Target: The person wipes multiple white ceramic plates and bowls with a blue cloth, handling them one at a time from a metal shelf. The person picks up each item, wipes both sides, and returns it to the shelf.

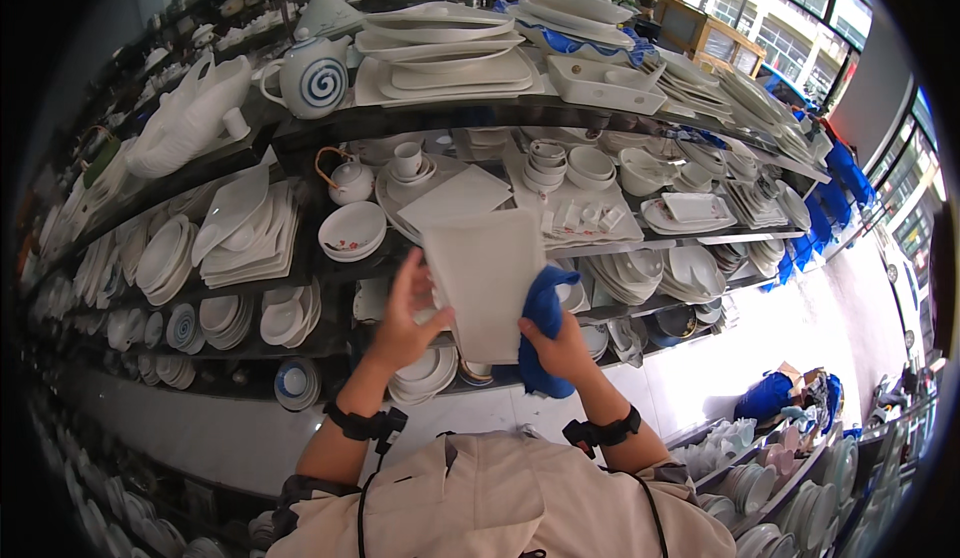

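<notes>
A rectangular white plate [487, 278] is held up in front of my chest, before the shelves. My right hand [562, 346] grips its lower right edge through a blue cloth [545, 323], which bunches above the hand and hangs below it. My left hand [402, 310] is at the plate's left edge, fingers spread and thumb against the rim, not closed round it. Behind the plate's top lies a flat square white plate [455, 198] on the middle shelf. White bowls [352, 230] with a small red pattern are to its left.
Tiered dark shelves hold stacked white platters [450, 53], a teapot with a blue spiral [308, 76] and a large white sculpted piece [190, 118]. More dishes [755, 483] stand on a rack at the lower right. A pale tiled floor [690, 373] runs between; windows are at the right.
</notes>
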The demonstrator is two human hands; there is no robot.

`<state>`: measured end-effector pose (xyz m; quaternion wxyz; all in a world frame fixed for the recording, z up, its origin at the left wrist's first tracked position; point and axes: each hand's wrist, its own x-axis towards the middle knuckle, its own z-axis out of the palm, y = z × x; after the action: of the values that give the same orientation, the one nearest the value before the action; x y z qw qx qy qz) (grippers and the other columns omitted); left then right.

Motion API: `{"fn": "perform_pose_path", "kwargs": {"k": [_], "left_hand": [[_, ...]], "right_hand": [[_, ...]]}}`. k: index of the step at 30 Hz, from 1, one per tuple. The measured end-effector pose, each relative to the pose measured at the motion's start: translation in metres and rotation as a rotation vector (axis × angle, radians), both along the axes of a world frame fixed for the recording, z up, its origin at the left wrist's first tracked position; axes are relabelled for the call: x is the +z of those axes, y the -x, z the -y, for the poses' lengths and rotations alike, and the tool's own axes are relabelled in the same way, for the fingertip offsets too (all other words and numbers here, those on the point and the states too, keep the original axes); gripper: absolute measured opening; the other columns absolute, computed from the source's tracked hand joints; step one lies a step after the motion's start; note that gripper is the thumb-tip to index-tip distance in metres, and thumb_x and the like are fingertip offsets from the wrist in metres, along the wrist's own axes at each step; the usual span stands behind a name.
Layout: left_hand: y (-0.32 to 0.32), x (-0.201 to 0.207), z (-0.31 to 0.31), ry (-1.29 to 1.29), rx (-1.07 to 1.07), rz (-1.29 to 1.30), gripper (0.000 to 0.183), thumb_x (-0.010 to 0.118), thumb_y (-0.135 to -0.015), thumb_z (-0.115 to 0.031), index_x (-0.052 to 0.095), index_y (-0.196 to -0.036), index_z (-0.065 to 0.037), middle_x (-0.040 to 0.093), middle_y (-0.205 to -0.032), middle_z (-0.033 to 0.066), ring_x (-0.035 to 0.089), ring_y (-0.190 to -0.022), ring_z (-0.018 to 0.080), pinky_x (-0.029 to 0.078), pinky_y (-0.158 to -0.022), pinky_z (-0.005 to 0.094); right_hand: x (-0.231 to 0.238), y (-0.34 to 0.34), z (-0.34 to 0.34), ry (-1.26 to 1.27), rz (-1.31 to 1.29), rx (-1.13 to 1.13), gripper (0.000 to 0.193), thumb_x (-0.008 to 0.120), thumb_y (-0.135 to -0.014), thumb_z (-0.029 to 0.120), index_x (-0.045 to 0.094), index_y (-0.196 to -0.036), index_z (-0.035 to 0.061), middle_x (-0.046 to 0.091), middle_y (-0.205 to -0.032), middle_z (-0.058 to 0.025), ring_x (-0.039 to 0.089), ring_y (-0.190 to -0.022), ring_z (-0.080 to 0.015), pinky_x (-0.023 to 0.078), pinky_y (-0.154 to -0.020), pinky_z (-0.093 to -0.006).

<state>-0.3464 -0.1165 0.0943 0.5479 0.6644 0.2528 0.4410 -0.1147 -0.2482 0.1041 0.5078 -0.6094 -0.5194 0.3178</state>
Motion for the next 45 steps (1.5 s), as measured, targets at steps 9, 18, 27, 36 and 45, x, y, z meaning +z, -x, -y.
{"fn": "perform_pose_path", "kwargs": {"k": [9,18,27,36,45], "left_hand": [[0.021,0.040,-0.006,-0.497,0.047,-0.348,0.062,0.082,-0.076,-0.011,0.056,-0.132,-0.003,0.064,-0.119,0.0160,0.063,-0.111,0.0277,0.048,-0.096,0.0353],[0.031,0.018,-0.025,-0.307,-0.191,-0.440,0.031,0.080,-0.079,-0.007,0.065,-0.106,-0.002,0.070,-0.095,0.0085,0.065,-0.089,0.0139,0.051,-0.083,0.0283],[0.045,-0.010,-0.005,-0.079,-0.194,-0.351,0.014,0.077,-0.084,-0.005,0.069,-0.094,-0.001,0.071,-0.086,0.0057,0.064,-0.081,0.0115,0.050,-0.073,0.0264],[0.068,-0.014,0.010,-0.196,-0.090,-0.264,0.015,0.077,-0.082,-0.006,0.070,-0.095,0.000,0.073,-0.085,0.0104,0.067,-0.076,0.0150,0.052,-0.071,0.0280],[0.110,-0.024,0.021,0.003,0.118,-0.218,0.013,0.077,-0.082,-0.004,0.070,-0.092,-0.001,0.071,-0.082,0.0055,0.064,-0.075,0.0098,0.051,-0.069,0.0257]], "right_hand": [[-0.008,0.009,0.000,0.179,0.516,0.113,0.034,0.067,-0.087,0.030,0.065,-0.112,0.0072,0.068,-0.083,-0.0241,0.064,-0.081,-0.0455,0.050,-0.072,-0.0519],[-0.021,0.022,-0.004,0.110,0.668,0.223,0.027,0.069,-0.085,0.028,0.065,-0.103,0.0085,0.068,-0.080,-0.0196,0.065,-0.078,-0.0428,0.050,-0.068,-0.0519],[0.006,0.011,-0.003,0.160,0.595,0.288,0.036,0.077,-0.078,0.028,0.070,-0.106,0.0078,0.070,-0.086,-0.0189,0.067,-0.080,-0.0407,0.053,-0.071,-0.0439],[0.008,0.004,0.007,0.209,0.277,0.344,0.045,0.079,-0.077,0.016,0.065,-0.115,-0.0019,0.073,-0.097,-0.0176,0.070,-0.087,-0.0253,0.053,-0.081,-0.0351],[-0.007,0.010,0.012,0.198,0.060,0.318,0.036,0.074,-0.087,0.019,0.065,-0.115,-0.0016,0.073,-0.098,-0.0147,0.069,-0.088,-0.0204,0.053,-0.083,-0.0340]]}}
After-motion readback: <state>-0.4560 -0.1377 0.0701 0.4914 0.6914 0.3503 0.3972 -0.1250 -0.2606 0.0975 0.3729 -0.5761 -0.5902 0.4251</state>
